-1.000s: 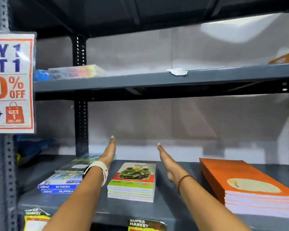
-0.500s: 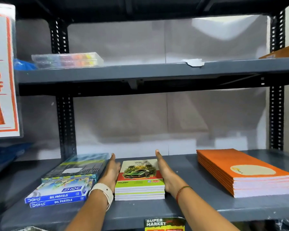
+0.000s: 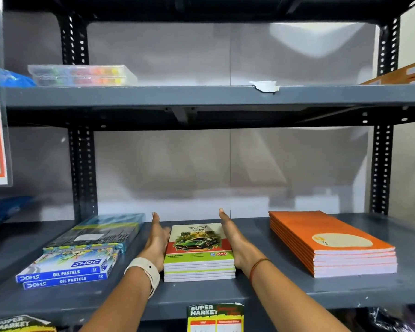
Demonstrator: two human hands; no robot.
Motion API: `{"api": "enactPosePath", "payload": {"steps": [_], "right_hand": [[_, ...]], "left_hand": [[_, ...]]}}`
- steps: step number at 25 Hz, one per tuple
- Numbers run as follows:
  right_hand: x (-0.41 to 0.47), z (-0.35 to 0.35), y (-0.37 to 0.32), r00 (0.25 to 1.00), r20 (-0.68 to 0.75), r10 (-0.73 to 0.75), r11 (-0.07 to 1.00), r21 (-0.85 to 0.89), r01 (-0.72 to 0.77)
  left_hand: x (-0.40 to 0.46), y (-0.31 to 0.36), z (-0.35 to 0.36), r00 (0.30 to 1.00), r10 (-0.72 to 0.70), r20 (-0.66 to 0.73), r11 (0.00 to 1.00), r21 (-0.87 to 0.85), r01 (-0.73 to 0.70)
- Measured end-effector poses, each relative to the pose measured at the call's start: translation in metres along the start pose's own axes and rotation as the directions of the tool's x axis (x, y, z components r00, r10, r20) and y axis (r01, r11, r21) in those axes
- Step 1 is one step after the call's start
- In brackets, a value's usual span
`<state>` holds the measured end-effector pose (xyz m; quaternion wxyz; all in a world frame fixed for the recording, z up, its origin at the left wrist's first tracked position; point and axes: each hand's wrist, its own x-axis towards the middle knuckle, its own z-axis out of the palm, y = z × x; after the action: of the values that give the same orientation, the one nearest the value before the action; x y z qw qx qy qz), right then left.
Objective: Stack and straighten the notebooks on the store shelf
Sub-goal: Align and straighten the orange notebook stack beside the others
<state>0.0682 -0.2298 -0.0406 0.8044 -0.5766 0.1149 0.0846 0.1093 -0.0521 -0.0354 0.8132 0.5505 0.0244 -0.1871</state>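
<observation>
A small stack of notebooks (image 3: 198, 248) with a green car on the top cover lies in the middle of the grey shelf (image 3: 249, 295). My left hand (image 3: 157, 238) lies flat against the stack's left side, fingers straight and pointing to the back. My right hand (image 3: 233, 238) presses flat against the right side in the same way. The stack sits squeezed between both palms, edges even. A taller stack of orange notebooks (image 3: 331, 240) lies to the right, apart from my hands, turned slightly askew.
Oil pastel boxes (image 3: 65, 271) and a dark flat pack (image 3: 96, 232) lie left of the stack. The upper shelf (image 3: 201, 97) holds clear marker cases (image 3: 82, 75). Black slotted posts (image 3: 82, 173) stand at both sides. A price tag (image 3: 215, 317) hangs below.
Both hands came down from above the shelf and closed in on the two sides of the car-cover stack. The view shifted lower and to the left.
</observation>
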Motion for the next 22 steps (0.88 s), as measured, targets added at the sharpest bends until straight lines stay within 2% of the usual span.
{"api": "enactPosePath", "payload": {"steps": [9, 16, 19, 22], "right_hand": [[-0.016, -0.066, -0.018, 0.997, -0.065, -0.049, 0.995, -0.085, 0.044], [-0.025, -0.067, -0.025, 0.997, -0.024, -0.069, 0.993, -0.092, 0.067], [-0.029, -0.069, -0.052, 0.969, -0.09, -0.232, 0.957, -0.2, 0.21], [-0.036, -0.084, -0.098, 0.906, -0.067, -0.419, 0.887, -0.243, 0.392]], "left_hand": [[0.004, -0.028, 0.056, 0.999, 0.038, 0.004, 0.998, 0.041, -0.038], [0.001, -0.026, 0.062, 0.999, 0.025, -0.02, 0.993, 0.112, -0.022], [0.002, -0.005, 0.069, 0.994, 0.077, -0.081, 0.971, 0.23, -0.057], [0.003, 0.023, 0.104, 0.939, 0.311, -0.149, 0.895, 0.377, -0.237]]}}
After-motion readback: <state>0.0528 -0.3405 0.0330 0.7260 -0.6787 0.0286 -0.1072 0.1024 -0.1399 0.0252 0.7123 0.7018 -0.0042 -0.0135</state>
